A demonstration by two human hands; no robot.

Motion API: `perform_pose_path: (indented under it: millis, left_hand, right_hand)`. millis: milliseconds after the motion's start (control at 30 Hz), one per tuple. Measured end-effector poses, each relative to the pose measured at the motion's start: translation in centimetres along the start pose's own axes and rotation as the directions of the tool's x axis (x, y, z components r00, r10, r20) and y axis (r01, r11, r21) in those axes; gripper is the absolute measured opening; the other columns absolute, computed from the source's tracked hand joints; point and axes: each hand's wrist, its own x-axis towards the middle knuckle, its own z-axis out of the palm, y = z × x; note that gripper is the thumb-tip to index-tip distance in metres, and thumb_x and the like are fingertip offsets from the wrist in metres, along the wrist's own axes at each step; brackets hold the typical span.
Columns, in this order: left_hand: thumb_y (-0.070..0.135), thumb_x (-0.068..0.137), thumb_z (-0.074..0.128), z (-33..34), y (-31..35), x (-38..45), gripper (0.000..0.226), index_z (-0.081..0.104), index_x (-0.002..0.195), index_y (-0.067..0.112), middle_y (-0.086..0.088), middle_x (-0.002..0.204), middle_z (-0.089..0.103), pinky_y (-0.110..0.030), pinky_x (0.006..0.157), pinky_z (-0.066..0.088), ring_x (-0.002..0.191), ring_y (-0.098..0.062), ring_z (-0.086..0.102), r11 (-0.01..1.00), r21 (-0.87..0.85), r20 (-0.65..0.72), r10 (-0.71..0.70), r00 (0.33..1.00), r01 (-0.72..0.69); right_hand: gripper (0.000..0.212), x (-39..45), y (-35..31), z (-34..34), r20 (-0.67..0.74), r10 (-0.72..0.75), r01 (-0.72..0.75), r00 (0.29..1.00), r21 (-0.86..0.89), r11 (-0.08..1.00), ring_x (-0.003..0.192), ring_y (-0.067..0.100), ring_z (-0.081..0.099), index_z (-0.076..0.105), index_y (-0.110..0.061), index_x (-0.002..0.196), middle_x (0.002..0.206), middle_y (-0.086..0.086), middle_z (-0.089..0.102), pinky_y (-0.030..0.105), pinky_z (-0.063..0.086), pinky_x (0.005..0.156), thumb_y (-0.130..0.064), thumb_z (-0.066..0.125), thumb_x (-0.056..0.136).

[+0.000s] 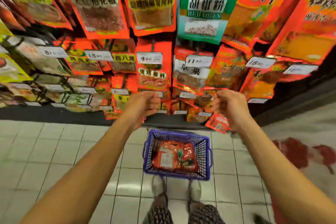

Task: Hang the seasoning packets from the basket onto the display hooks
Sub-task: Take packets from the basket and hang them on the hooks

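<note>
This is a shop, in a grocery aisle. A display wall of hanging seasoning packets (pixel 152 3) fills the upper half of the frame, with white price tags (pixel 149 58) on the hooks. A blue shopping basket (pixel 203 151) stands on the tiled floor (pixel 54 151) at lower centre.

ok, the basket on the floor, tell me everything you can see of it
The basket is blue-purple, looks like plastic, with lattice walls, a solid rim and a side handle hanging down on each side. It stands upright on the pale floor tiles, just in front of the person's shoes and below the display rack. Inside lie several red seasoning packets, flat and overlapping. Neither hand touches it.
</note>
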Motion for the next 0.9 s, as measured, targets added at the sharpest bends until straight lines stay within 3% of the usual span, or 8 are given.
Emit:
perform_pose_path:
  millis: [133,267,333,433,533,767,833,900]
  left_hand:
    - [0.013,0.102,0.039,-0.5,-10.2,2.4,0.029,0.051,0.077,0.021,0.001,0.074,0.041,-0.022,0.051,0.027,0.062,-0.012,0.034,0.964,-0.082,-0.027,-0.254,0.967,0.251]
    - [0.012,0.1,0.046,-1.0,-20.8,5.5,0.028,0.055,0.074,0.018,0.003,0.059,0.057,-0.019,0.043,0.034,0.05,-0.011,0.046,0.888,-0.055,-0.212,-0.457,0.864,0.457]
    - [0.014,0.1,0.049,-1.7,-26.3,7.5,0.026,0.058,0.075,0.014,0.002,0.056,0.06,-0.018,0.047,0.037,0.049,-0.011,0.05,0.844,-0.087,-0.229,-0.534,0.814,0.529]
    - [0.011,0.101,0.045,-3.1,-34.2,10.6,0.023,0.057,0.082,0.011,-0.004,0.069,0.057,-0.022,0.051,0.042,0.06,-0.016,0.053,0.787,-0.143,-0.208,-0.617,0.759,0.601]
    - [0.011,0.099,0.051,-4.0,-41.5,14.1,0.02,0.058,0.081,0.013,0.001,0.053,0.062,-0.018,0.045,0.042,0.044,-0.013,0.056,0.762,-0.145,-0.269,-0.644,0.716,0.631]
    - [0.005,0.101,0.049,-6.7,-54.6,21.9,0.025,0.052,0.078,0.014,0.005,0.049,0.063,-0.024,0.052,0.051,0.05,-0.012,0.061,0.714,0.042,-0.279,-0.663,0.695,0.699]
    - [0.002,0.1,0.048,-7.4,-57.3,23.9,0.026,0.053,0.076,0.012,-0.004,0.062,0.062,-0.026,0.054,0.046,0.055,-0.017,0.057,0.718,0.076,-0.288,-0.648,0.705,0.692]
    - [0.0,0.099,0.046,-8.0,-59.9,25.8,0.025,0.055,0.077,0.01,-0.011,0.075,0.057,-0.028,0.059,0.04,0.063,-0.022,0.052,0.719,0.069,-0.296,-0.648,0.702,0.692]
  right_hand:
    - [0.02,2.6,11.7,-0.8,-0.001,0.213,-0.209,0.977,-0.185,0.96,0.043,0.018,0.06,0.063,-0.009,0.078,0.055,0.007,0.063,0.022,0.046,0.042,-0.008,0.052,0.095]
    - [0.011,5.6,24.4,-1.8,-0.034,0.418,-0.411,0.908,-0.272,0.87,0.054,0.027,0.062,0.06,0.001,0.078,0.063,0.015,0.063,0.033,0.054,0.057,0.01,0.057,0.083]
    - [0.008,6.8,31.0,-2.3,-0.024,0.497,-0.471,0.868,-0.364,0.804,0.068,0.027,0.067,0.062,-0.007,0.081,0.073,0.013,0.067,0.036,0.058,0.072,0.0,0.062,0.084]
    - [0.017,8.4,40.1,-2.6,0.018,0.485,-0.373,0.874,-0.615,0.695,0.088,0.034,0.07,0.07,-0.015,0.086,0.09,0.013,0.072,0.044,0.057,0.087,-0.028,0.058,0.088]
    - [0.021,10.9,48.9,-2.3,0.097,0.488,-0.224,0.867,-0.8,0.556,0.097,0.037,0.067,0.073,-0.008,0.097,0.098,0.016,0.073,0.04,0.055,0.088,-0.021,0.056,0.095]
    - [0.023,17.6,67.3,1.4,0.254,0.42,0.14,0.871,-0.949,0.282,0.096,0.037,0.067,0.069,-0.008,0.093,0.099,0.019,0.071,0.037,0.05,0.071,-0.024,0.054,0.099]
    - [0.024,19.1,71.5,2.9,0.288,0.371,0.216,0.883,-0.95,0.223,0.106,0.037,0.065,0.063,-0.011,0.112,0.116,0.018,0.067,0.037,0.053,0.071,-0.028,0.061,0.095]
    - [0.062,20.7,75.4,4.9,0.381,0.384,0.334,0.841,-0.924,0.185,0.135,0.04,0.046,0.043,-0.015,0.145,0.15,0.018,0.044,0.049,0.052,0.095,-0.032,0.069,0.09]
